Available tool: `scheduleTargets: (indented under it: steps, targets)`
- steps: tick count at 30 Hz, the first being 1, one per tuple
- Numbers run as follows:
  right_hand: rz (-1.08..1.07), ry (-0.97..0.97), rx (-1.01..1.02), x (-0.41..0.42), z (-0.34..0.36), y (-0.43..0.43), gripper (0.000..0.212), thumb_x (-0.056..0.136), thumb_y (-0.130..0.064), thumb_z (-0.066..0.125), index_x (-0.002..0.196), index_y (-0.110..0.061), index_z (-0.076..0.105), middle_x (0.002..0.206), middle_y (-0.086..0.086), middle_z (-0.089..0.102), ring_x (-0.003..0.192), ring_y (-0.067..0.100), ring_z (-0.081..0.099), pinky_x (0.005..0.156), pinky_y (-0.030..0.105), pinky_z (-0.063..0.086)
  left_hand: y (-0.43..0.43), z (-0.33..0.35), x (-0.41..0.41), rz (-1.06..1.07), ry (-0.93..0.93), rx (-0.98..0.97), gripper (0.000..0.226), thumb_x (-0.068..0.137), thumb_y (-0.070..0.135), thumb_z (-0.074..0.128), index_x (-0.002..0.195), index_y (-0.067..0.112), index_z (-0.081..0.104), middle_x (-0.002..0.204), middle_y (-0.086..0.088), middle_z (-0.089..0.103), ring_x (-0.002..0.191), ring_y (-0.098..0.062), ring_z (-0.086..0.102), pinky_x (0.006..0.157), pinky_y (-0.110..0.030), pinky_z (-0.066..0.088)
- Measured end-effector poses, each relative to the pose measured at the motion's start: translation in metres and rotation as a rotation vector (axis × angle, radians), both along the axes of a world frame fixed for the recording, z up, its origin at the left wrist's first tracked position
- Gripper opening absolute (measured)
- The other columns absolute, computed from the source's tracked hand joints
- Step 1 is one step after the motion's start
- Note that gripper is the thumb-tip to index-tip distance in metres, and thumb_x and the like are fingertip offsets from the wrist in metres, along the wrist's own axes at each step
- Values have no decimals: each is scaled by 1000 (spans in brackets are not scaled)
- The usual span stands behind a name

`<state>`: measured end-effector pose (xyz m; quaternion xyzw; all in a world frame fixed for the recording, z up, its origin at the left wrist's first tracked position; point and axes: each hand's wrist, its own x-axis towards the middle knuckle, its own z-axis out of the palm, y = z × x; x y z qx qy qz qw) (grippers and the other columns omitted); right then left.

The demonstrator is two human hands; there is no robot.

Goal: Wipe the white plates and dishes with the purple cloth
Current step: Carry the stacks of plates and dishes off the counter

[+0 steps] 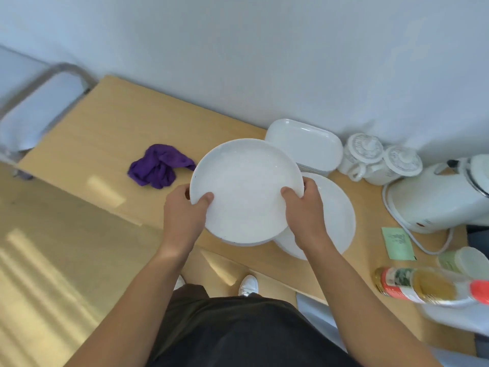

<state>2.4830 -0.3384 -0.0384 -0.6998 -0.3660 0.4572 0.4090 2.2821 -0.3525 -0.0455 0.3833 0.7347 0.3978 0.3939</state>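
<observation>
So both hands are on the round white plate (244, 189): left hand (184, 215) grips its left rim, right hand (304, 213) grips the right rim, thumbs on top (fingers curl underneath). It's held above another plate (336, 218) on the wooden table (105, 123). The purple cloth (158, 165) lies crumpled left of the plate, untouched, near the left hand.

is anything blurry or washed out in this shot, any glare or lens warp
Head view: the bottle at lower right and the chair at far left are smeared and soft; the held plate is bright, nearly featureless white; sunlight stripes fall on the floor and a pale glare patch sits on the table; the wide lens tilts and bends the table edge.
</observation>
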Motion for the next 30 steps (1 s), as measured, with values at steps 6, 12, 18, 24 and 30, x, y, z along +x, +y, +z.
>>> scheduleTargets:
  steps: [6,12,18,24,30]
  targets:
    - [247,3,-10,-114,0,12,20,96,-17,55,116,-23,51,106,-11,59,97,10,61,70,25,49,-32,7,-110,294,-122,49,14,84,13,74,92,22,68,91,10,70,83,-5,67,68,-26,51]
    - [490,68,-8,-270,6,4,20,94,-10,52,95,-28,61,95,-9,68,83,8,64,73,29,54,-75,12,-247,519,-187,60,12,87,12,70,91,24,69,92,5,73,88,-16,69,75,-35,58]
    - [668,65,-15,-429,11,-15,19,93,-9,52,99,-21,65,95,-5,70,85,13,65,69,29,52,-125,25,-381,673,-89,90,16,91,11,65,88,27,63,88,11,68,82,-8,65,68,-28,53]
    - [824,57,-58,-541,14,-31,21,94,-14,51,102,-26,66,98,-6,71,90,13,66,72,32,54,-165,22,-477,808,-4,56,15,90,17,66,104,23,67,96,11,69,87,-8,66,65,-26,48]
    - [938,6,-38,-642,4,-16,24,96,-15,51,117,-19,63,104,-1,68,98,18,63,67,29,48,-164,11,-560,889,34,-9,14,91,18,64,104,17,68,94,6,69,83,-7,64,60,-24,44]
